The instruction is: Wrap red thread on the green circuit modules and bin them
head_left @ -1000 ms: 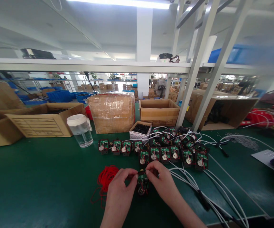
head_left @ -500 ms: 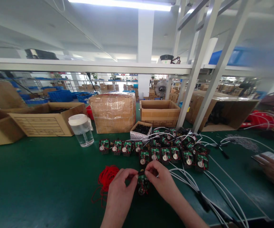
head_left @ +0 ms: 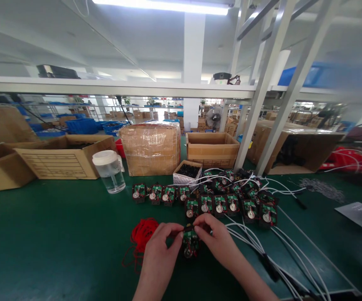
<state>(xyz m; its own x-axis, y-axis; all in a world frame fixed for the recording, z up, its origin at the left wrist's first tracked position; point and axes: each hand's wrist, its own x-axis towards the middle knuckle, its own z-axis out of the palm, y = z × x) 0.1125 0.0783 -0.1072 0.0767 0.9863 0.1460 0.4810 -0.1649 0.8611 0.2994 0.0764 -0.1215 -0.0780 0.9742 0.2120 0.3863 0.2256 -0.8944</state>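
Both of my hands meet over a small black module with a green circuit board on the green table. My left hand pinches its top left edge. My right hand pinches the top right edge, fingers curled. A row of similar circuit board modules lies just beyond, several with white cables running to the right. A bundle of red wire lies to the left of my left hand.
A clear plastic jug with a white lid stands at the left. Cardboard boxes and a wrapped carton line the back. A small white box of black parts sits behind the modules. A paper sheet lies at the right.
Another person's hand at the right edge, near the paper sheet, has left the view. My hands and the module have stayed in place. The view has shifted slightly.
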